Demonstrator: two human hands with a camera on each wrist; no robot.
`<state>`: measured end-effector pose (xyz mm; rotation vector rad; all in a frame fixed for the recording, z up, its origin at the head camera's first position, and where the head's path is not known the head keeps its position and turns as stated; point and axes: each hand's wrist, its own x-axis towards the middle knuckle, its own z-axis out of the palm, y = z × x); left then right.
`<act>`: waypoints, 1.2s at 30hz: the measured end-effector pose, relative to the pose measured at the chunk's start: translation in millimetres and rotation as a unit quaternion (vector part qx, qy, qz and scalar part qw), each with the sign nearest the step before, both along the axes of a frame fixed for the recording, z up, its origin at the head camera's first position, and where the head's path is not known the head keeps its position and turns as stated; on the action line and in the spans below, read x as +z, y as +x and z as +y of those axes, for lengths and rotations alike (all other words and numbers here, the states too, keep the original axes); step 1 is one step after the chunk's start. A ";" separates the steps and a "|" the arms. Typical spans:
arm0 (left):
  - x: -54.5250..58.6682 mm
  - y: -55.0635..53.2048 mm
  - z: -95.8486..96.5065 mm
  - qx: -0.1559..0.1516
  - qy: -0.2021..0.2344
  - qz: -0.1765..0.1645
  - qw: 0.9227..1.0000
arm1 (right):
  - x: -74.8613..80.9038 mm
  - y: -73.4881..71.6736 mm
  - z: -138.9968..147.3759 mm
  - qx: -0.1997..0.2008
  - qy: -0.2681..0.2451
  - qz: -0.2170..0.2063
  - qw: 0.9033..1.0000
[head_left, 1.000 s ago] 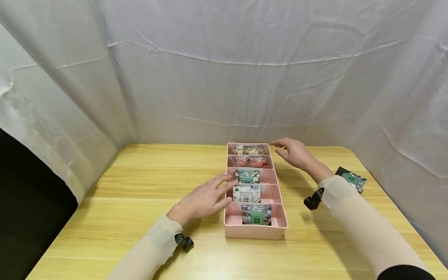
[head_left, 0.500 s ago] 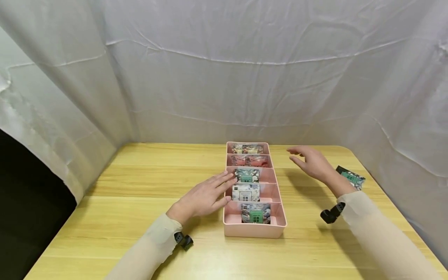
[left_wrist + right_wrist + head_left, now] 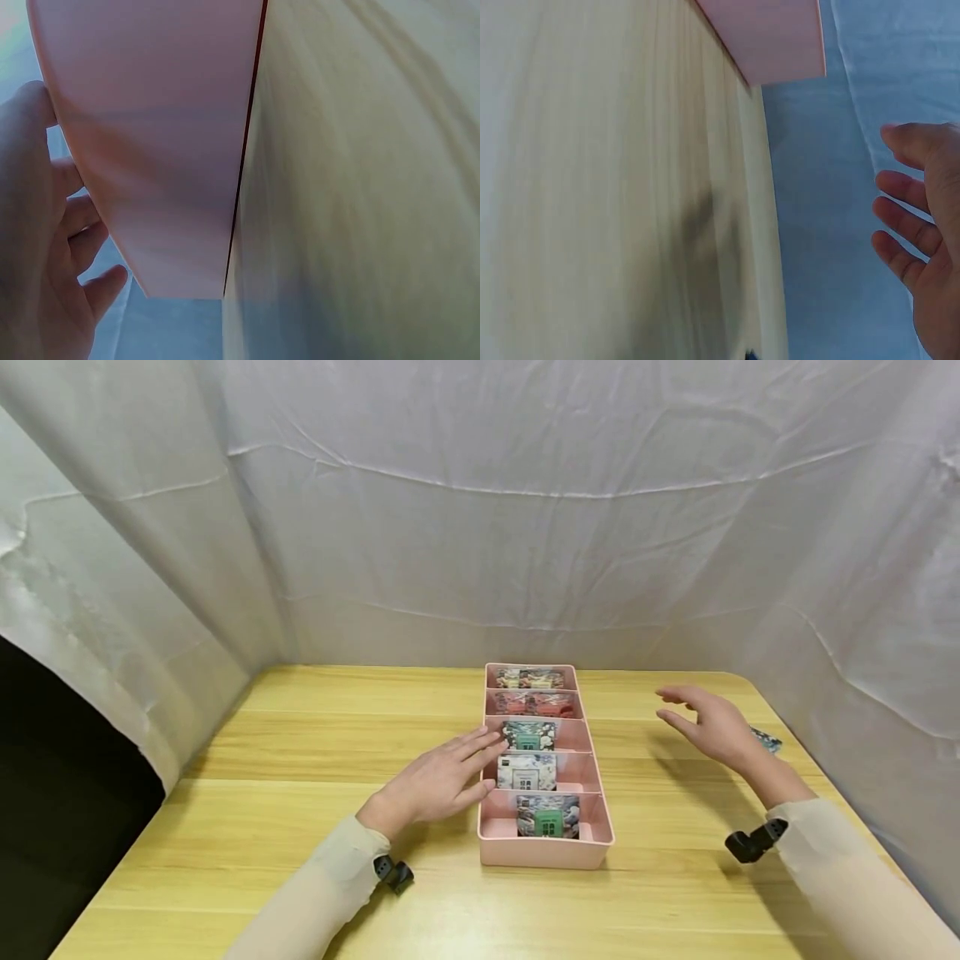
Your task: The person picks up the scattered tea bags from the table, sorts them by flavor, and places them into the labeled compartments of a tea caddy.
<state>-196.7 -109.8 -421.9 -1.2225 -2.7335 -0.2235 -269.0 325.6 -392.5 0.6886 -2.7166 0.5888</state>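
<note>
A long pink divided box (image 3: pixel 546 855) stands on the table, its compartments running away from me. My left hand (image 3: pixel 438 781) rests on the box's left rim with fingers spread and straight; the left wrist view shows its fingertips along the edge of the pink wall (image 3: pixel 165 150). In the nearest compartment lies a dark sachet with a green label (image 3: pixel 548 817). Behind it come a white sachet (image 3: pixel 527 772), a green floral sachet (image 3: pixel 528 736), red sachets (image 3: pixel 534 704) and yellowish ones (image 3: pixel 529 678). Holding nothing, my right hand (image 3: pixel 712 727) hovers right of the box, fingers loosely bent.
Another sachet (image 3: pixel 767 740) lies near the table's right edge, partly hidden behind my right hand. The wooden table (image 3: pixel 300 727) ends at a pale cloth (image 3: pixel 480 568) hanging behind and at both sides.
My right hand has moved from beside the box's far end to the right and nearer, towards the loose sachet, now partly covering it. The left hand stays on the rim.
</note>
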 end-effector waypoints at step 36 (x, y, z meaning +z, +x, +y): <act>0.8 1.2 0.0 0.006 -0.007 -0.015 1.000 | -43.9 3.1 117.3 -0.085 -0.027 -0.102 0.991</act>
